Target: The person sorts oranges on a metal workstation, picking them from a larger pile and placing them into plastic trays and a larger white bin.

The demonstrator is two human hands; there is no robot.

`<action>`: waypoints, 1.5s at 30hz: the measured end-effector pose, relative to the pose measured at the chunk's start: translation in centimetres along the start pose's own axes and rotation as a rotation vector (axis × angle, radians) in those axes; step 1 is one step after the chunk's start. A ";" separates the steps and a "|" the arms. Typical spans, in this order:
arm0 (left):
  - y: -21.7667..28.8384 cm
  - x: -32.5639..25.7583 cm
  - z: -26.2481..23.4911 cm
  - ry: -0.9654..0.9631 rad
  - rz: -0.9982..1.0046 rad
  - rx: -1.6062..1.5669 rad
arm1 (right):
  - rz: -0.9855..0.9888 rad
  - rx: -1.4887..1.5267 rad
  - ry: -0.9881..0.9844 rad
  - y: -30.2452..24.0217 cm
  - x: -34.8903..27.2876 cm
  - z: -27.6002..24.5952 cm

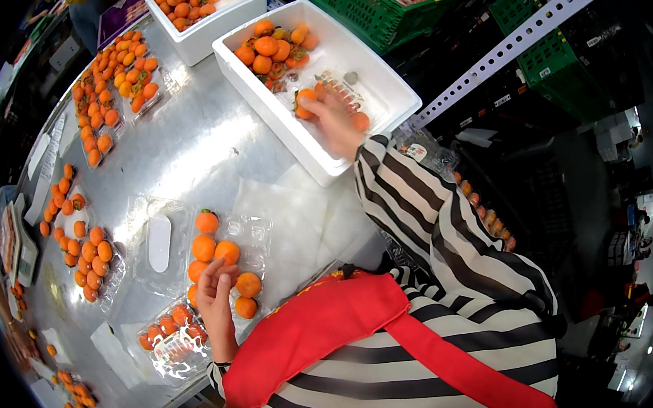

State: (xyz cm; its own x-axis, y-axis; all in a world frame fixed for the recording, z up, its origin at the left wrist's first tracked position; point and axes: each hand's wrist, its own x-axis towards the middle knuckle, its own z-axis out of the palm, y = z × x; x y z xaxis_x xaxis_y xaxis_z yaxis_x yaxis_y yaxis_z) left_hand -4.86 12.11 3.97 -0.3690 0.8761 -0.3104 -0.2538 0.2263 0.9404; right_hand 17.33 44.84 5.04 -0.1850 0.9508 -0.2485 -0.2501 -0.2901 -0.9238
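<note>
A bright red cloth apron (313, 322) over a black-and-white striped top (453, 232) lies nearest, at the edge of a shiny grey metal surface (182, 147). The two hands are well apart. The right hand (332, 122), slightly blurred, reaches into a white rectangular foam box (289, 133) with its fingers closed around a round orange fruit (305, 103); more such fruits (270, 49) are heaped at the box's far end. The left hand (216, 291) hovers low with bent fingers over round orange fruits (204, 247) set in a clear plastic tray (255, 230); whether it grips one I cannot tell. Just beside that tray sits a clear plastic pack (175, 357) of orange fruits, near a white oval label (159, 243)
</note>
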 end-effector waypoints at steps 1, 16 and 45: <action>-0.3 0.2 -0.1 -0.010 0.002 -0.003 | -0.095 -0.037 0.031 -0.7 -0.6 0.0; -1.9 0.8 -0.5 0.006 -0.042 -0.062 | -0.329 -1.322 -0.151 -9.4 4.9 -5.0; -0.1 1.3 -0.7 0.125 0.011 -0.003 | -0.354 -1.723 -0.371 -8.5 8.8 -12.5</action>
State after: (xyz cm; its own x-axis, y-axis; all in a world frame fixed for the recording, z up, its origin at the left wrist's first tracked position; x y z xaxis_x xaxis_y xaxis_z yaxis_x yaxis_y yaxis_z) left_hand -5.96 12.91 3.38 -0.4807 0.8185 -0.3147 -0.2518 0.2150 0.9436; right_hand 29.73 57.00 7.06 -0.5899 0.7945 -0.1444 0.8032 0.5590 -0.2059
